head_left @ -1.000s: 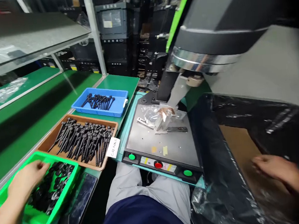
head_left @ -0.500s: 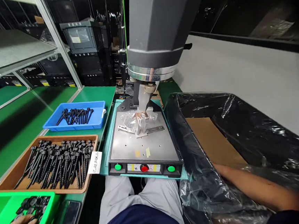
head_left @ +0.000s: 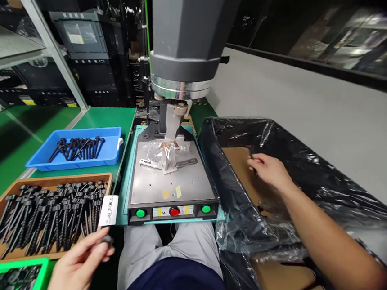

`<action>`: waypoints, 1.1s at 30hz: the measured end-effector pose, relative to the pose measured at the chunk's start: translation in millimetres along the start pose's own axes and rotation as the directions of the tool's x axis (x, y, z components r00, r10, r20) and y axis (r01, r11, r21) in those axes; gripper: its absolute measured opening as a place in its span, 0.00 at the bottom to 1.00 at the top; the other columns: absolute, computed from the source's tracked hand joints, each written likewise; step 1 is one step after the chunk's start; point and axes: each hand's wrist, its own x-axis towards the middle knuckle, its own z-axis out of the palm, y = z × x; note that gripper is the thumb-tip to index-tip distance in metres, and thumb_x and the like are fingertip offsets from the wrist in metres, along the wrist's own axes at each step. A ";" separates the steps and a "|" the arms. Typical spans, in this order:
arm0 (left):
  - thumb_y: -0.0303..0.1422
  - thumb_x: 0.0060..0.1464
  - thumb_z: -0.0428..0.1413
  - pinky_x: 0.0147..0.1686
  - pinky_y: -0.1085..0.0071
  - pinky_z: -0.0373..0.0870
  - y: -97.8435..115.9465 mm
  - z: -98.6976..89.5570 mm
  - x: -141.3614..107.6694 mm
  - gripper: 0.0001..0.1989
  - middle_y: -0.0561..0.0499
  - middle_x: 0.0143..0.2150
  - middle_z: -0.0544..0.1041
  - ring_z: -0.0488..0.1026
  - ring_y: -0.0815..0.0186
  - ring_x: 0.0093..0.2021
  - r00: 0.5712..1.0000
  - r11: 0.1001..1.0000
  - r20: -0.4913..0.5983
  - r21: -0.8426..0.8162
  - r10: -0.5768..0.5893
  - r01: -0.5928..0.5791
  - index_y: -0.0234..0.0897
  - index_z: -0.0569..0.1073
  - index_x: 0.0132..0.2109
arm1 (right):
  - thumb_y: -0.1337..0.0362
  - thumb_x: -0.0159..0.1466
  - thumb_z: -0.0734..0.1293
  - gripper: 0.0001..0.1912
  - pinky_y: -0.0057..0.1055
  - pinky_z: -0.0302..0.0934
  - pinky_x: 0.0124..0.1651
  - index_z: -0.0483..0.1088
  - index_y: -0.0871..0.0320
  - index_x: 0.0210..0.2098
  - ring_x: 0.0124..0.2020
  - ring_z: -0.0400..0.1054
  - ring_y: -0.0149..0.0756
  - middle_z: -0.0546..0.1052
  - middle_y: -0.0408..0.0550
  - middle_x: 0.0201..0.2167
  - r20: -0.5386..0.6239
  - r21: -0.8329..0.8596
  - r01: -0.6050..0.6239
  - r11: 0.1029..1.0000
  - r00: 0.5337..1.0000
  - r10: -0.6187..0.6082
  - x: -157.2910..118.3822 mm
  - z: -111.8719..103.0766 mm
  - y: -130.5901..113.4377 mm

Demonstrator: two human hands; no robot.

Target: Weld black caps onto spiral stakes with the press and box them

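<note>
My left hand [head_left: 77, 268] pinches a small round black plastic cap [head_left: 107, 239] between thumb and fingers, in front of the brown tray. Beside that hand, the green bin [head_left: 44, 275] holds loose black caps [head_left: 14, 280]. My right hand [head_left: 268, 170] is closed above the cardboard [head_left: 237, 159] inside a box lined with black plastic [head_left: 223, 178]. A thin dark part [head_left: 250, 152] shows at its fingertips; most of it is hidden by the fingers. Between the hands stands a press with a metal horn [head_left: 173, 124] over a plastic-wrapped fixture [head_left: 168, 158] on a steel plate.
A brown tray [head_left: 110, 181] is full of black capped rods and carries a paper label [head_left: 109, 210]. Behind it, a blue tray [head_left: 113, 158] holds more rods. The press front has green buttons [head_left: 141, 213] and a red button [head_left: 174, 211]. Black rods [head_left: 306, 270] lie lower right.
My left hand has lifted a cap out of the green bin and moved right. My right hand has come up into view over the cardboard. The camera view has shifted to the right.
</note>
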 end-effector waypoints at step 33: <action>0.39 0.50 0.63 0.32 0.68 0.72 60.1 136.3 64.9 0.10 0.46 0.36 0.79 0.74 0.62 0.35 0.736 0.870 0.464 -0.245 0.492 -0.428 0.41 0.84 0.39 | 0.48 0.66 0.64 0.25 0.25 0.57 0.26 0.74 0.65 0.48 0.22 0.61 0.25 0.76 0.48 0.29 0.657 0.720 -0.146 0.678 0.457 -0.599 -162.4 123.0 -73.7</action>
